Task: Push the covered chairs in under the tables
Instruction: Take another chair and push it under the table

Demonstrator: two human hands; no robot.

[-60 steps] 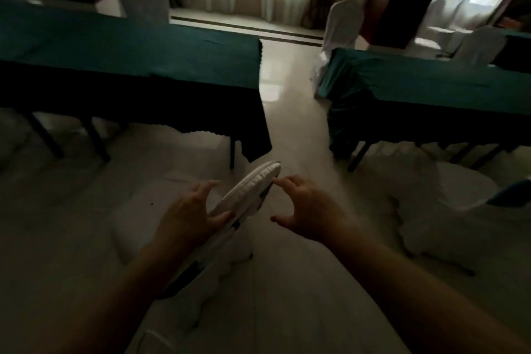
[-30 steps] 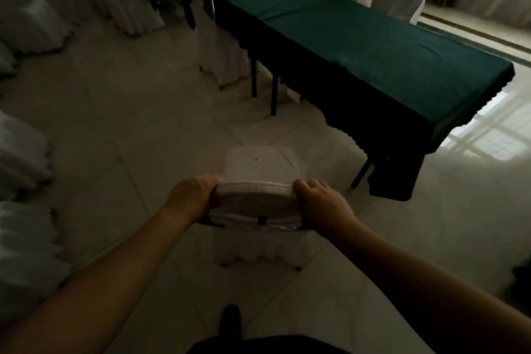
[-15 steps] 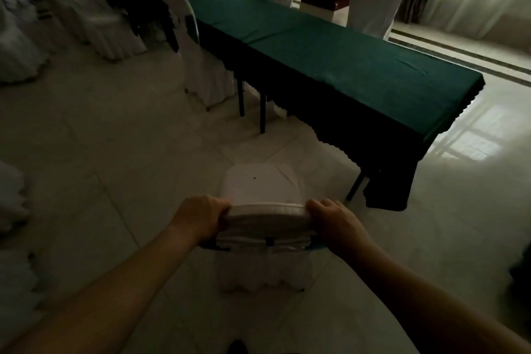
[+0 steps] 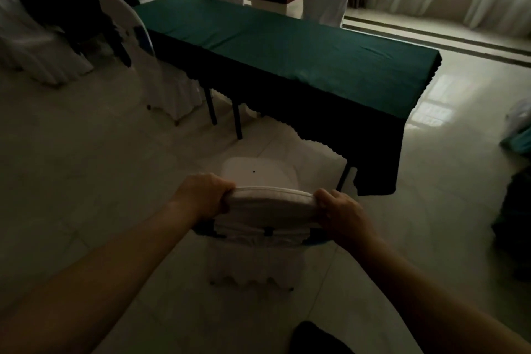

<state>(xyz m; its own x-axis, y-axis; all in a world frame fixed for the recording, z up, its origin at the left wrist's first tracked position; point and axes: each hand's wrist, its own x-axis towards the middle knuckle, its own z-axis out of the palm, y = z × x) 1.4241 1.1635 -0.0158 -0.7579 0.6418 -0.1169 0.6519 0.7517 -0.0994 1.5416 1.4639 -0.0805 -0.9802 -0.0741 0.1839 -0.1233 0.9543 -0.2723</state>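
Closer to the green table [image 4: 287, 46] now, both hands, left hand [image 4: 201, 195] and right hand [image 4: 342, 213], clamp the white-covered chair [image 4: 270, 204].

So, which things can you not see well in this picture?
Head view only:
- Front legs of the held chair: hidden by its white cover.
- Fingertips of the left hand and right hand: curled behind the chair back.
- Dark bundle: cut by the right edge, too dim to identify.
- Under the table: shadowed by the cloth.
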